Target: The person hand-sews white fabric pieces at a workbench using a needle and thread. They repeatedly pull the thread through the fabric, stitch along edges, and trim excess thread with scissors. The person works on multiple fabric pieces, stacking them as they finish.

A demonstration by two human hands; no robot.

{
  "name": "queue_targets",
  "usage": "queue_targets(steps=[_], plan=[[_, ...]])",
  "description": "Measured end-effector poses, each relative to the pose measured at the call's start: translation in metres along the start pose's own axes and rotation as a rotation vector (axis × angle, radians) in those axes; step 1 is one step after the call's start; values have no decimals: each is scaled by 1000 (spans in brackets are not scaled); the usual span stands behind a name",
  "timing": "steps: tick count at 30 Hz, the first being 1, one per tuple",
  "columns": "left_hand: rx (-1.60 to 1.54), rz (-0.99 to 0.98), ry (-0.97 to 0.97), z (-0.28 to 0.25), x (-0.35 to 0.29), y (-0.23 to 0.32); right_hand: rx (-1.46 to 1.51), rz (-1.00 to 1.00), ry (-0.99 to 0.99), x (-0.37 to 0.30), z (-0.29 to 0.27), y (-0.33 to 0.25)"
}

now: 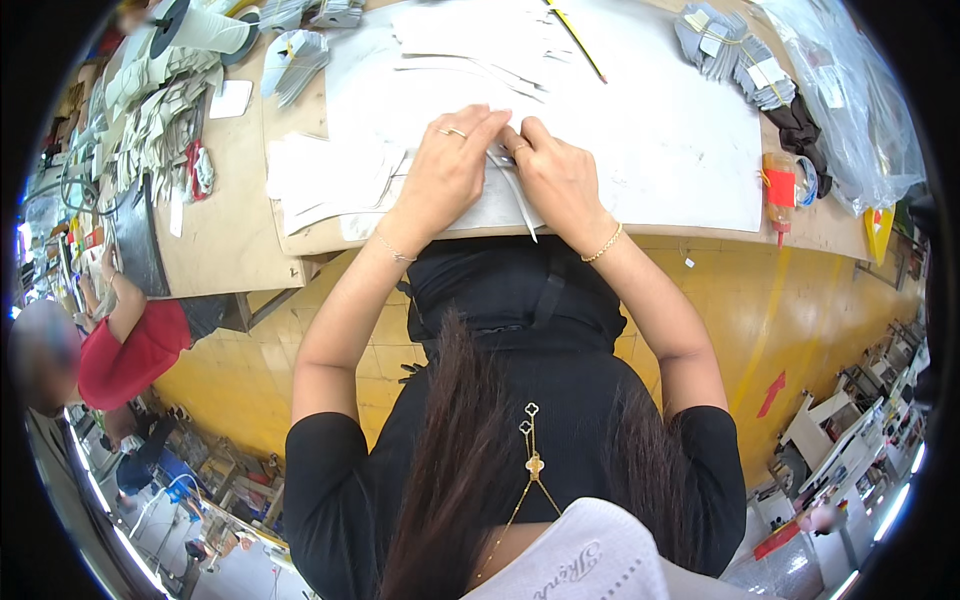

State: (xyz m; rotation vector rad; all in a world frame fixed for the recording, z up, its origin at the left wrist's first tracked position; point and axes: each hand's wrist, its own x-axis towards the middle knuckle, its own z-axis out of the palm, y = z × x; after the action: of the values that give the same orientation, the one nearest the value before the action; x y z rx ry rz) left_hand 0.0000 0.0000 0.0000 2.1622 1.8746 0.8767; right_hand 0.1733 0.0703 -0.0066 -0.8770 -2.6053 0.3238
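Note:
Near the front edge of the table, my left hand and my right hand meet, fingertips pinched together. Between them is a narrow, pale strip of thin material, its lower end hanging just over the table edge. The pinched end is hidden behind my fingers. Beneath my hands lies a large white sheet. Left of my left hand sits a loose pile of thin white cut pieces. More white pieces are spread beyond my hands.
A yellow-and-black pencil lies at the far side. Grey banded bundles stand left, others right. At right are a red-marked bottle and plastic bags. A thread spool is far left. A person in red works at left.

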Motion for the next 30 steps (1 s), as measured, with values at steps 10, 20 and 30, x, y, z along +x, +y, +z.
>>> queue_targets(steps=[10, 20, 30], plan=[[88, -4, -47, 8, -10, 4, 113, 85, -103, -39, -48, -3], [204, 52, -135, 6, -10, 3, 46, 31, -98, -46, -43, 1], [286, 120, -202, 3, -13, 4, 32, -11, -102, -45, -42, 8]])
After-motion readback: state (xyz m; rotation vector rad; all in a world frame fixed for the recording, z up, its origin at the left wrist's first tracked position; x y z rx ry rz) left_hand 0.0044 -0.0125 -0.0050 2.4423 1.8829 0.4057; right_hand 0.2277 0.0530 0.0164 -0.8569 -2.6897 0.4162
